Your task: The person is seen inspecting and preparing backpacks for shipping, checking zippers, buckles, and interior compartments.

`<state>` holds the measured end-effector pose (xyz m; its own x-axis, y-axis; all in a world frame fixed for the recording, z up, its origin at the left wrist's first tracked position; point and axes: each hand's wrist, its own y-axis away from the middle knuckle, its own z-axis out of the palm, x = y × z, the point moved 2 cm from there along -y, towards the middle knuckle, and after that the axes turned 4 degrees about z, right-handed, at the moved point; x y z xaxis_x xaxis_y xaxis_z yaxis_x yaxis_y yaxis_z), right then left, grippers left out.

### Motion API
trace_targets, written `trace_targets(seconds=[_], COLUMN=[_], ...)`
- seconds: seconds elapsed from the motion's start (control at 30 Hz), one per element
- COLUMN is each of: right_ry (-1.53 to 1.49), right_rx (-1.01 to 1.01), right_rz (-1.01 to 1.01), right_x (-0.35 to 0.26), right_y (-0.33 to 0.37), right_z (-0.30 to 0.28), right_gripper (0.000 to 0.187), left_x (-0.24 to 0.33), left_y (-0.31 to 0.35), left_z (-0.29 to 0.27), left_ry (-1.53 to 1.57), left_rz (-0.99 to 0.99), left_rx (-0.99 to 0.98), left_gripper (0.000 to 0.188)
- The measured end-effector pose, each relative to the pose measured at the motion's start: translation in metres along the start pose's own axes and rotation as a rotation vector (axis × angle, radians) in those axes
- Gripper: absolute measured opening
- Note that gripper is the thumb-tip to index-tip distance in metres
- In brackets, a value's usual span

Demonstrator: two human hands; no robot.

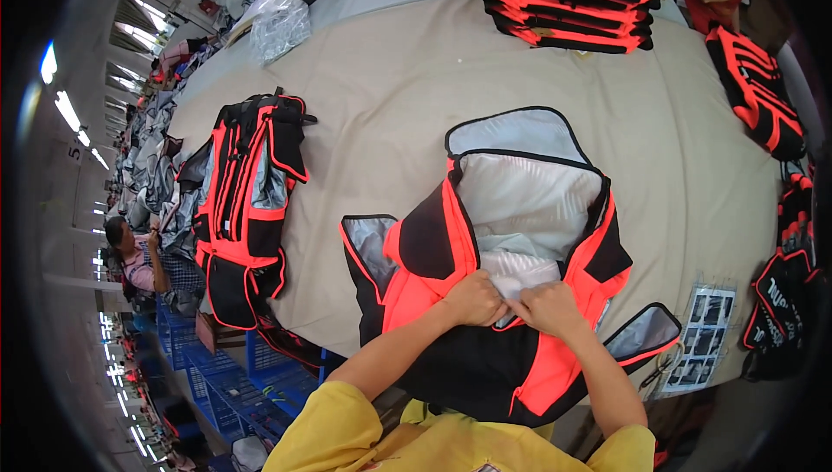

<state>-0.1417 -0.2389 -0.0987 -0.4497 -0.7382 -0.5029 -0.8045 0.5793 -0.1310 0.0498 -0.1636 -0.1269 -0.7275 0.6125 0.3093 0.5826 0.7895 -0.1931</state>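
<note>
A black and neon-orange bag (485,359) lies in front of me, its top opened wide. Its silvery-grey lining (529,199) shows inside, and a lined flap (520,131) is folded back at the far side. Two side flaps, a left one (371,247) and a right one (646,333), stick out from the bag. My left hand (477,299) and my right hand (550,307) are close together at the near rim of the opening. Both have their fingers curled closed on that edge of the bag; the fingertips are partly hidden.
A similar bag (238,203) lies at the left of the cloth-covered table (381,99). Folded bags (572,4) are stacked at the far side. A picture sheet (704,333) and what looks like scissors (660,368) lie at right. Blue crates (225,390) stand below left; a person (143,260) is beyond.
</note>
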Motion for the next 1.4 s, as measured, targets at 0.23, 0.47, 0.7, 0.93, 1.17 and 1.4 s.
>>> trace_targets(seconds=[0.23, 0.47, 0.7, 0.93, 1.17, 1.4], right_ry=[0.22, 0.18, 0.15, 0.163, -0.155, -0.298], right_rx=[0.164, 0.314, 0.415, 0.448, 0.043, 0.097], right_rz=[-0.024, 0.096, 0.205, 0.501, 0.769, 0.717], right_x=[0.007, 0.008, 0.006, 0.025, 0.204, 0.113], right_y=[0.0, -0.007, -0.029, -0.073, -0.087, -0.072], right_z=[-0.082, -0.099, -0.102, -0.12, -0.085, -0.107], right_gripper=[0.027, 0.022, 0.033, 0.039, 0.075, 0.059], left_x=[-0.012, -0.026, -0.023, -0.017, 0.002, -0.01], left_y=[-0.017, -0.015, -0.02, -0.015, -0.022, -0.094], left_z=[-0.106, -0.115, -0.111, -0.11, -0.096, -0.116], left_ry=[0.034, 0.018, 0.087, 0.1, 0.125, 0.177], left_rz=[0.057, 0.071, 0.134, 0.144, 0.208, -0.383], left_rx=[0.361, 0.396, 0.457, 0.398, 0.373, 0.111], left_gripper=[0.032, 0.029, 0.033, 0.034, 0.034, 0.068])
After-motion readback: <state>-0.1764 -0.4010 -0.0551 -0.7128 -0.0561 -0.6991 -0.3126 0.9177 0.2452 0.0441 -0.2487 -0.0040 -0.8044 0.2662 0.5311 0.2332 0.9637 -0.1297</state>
